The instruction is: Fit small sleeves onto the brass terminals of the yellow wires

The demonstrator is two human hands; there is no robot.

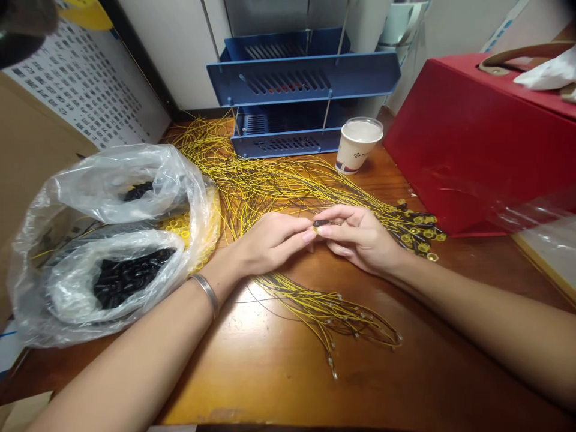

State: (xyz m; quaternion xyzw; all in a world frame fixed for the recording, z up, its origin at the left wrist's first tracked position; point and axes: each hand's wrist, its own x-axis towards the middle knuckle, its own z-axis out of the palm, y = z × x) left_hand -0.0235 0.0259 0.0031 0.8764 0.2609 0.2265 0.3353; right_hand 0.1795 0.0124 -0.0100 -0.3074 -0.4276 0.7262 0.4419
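My right hand (360, 237) pinches a small black sleeve (320, 222) between thumb and fingers. At its left, my left hand (276, 240) has its thumb and index finger closed on a small yellow piece (315, 230) at the sleeve's end, and the fingertips of both hands meet there. Beneath and behind the hands run yellow and black wires (270, 186). Nearer the front, a bundle of wire ends (324, 300) with small clear tips lies on the wooden table (270, 384). Right of my right hand are wires ending in black sleeves and yellow hexagonal caps (423, 231).
Plastic bags (40, 258) at the left hold black sleeves (130, 279) and yellow caps (180, 228). A paper cup (357, 147) stands behind the hands, beside a blue tray rack (288, 81). At the right is a large red box (486, 144).
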